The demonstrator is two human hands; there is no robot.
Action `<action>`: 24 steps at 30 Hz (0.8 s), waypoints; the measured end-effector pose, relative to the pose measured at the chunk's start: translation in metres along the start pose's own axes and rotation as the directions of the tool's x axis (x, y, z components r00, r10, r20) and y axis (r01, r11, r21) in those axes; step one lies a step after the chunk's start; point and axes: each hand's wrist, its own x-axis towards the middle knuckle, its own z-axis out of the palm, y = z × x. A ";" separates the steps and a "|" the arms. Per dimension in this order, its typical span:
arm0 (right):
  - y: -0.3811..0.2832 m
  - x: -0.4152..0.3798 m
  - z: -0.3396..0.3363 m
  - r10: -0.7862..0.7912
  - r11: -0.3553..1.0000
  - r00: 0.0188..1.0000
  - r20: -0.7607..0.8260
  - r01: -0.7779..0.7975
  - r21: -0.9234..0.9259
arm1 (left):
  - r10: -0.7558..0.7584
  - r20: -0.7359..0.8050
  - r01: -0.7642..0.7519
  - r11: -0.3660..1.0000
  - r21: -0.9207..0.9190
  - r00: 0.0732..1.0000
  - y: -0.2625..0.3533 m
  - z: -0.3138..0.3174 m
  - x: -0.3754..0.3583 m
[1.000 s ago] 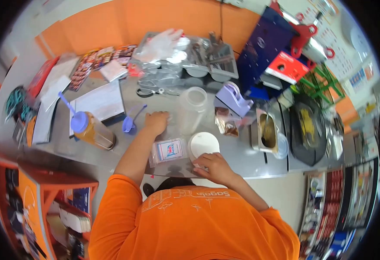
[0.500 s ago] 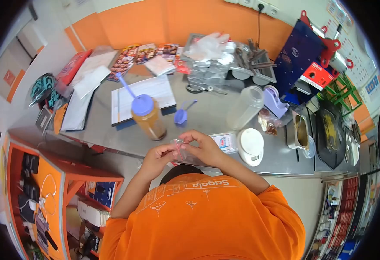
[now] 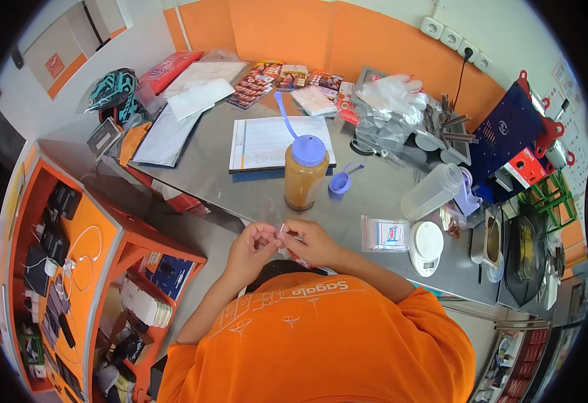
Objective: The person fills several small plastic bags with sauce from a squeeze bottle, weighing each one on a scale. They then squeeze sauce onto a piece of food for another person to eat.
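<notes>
Close to my body at the table's front edge, my left hand [image 3: 252,246] and my right hand [image 3: 309,242] meet fingertip to fingertip. Between them they pinch a small clear zip bag [image 3: 282,229], mostly hidden by the fingers. Just beyond stands a squeeze bottle [image 3: 303,180] of brown sauce with a purple lid, its attached cap sticking up. To the bottle's right lies a small purple measuring scoop [image 3: 339,183]. A pack of clear zip bags [image 3: 384,234] rests beside a white kitchen scale [image 3: 427,243], right of my hands.
Behind the bottle lies a clipboard with a printed sheet [image 3: 260,144]. A clear cylindrical container [image 3: 431,193] and a purple tape dispenser [image 3: 467,198] stand behind the scale. Metal trays of utensils [image 3: 445,138] sit at the back right. An orange shelf unit [image 3: 136,245] is at left.
My head view has turned left, so the table appears shifted right. My fingers have drawn closer together around the zip bag, which now shows less.
</notes>
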 end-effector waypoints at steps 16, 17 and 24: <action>0.017 0.018 0.003 -0.183 0.855 0.976 -0.114 0.101 -0.509 | 0.151 -0.018 -0.128 0.888 0.442 0.988 -0.021 -0.006 0.015; 0.014 0.019 0.004 -0.084 0.936 0.990 -0.115 0.038 -0.351 | 0.074 -0.009 -0.068 0.956 0.285 0.997 -0.019 0.000 0.017; 0.003 0.000 -0.006 0.129 0.985 0.991 0.028 -0.124 -0.119 | 0.266 0.198 -0.327 0.846 0.422 0.943 -0.015 0.000 0.017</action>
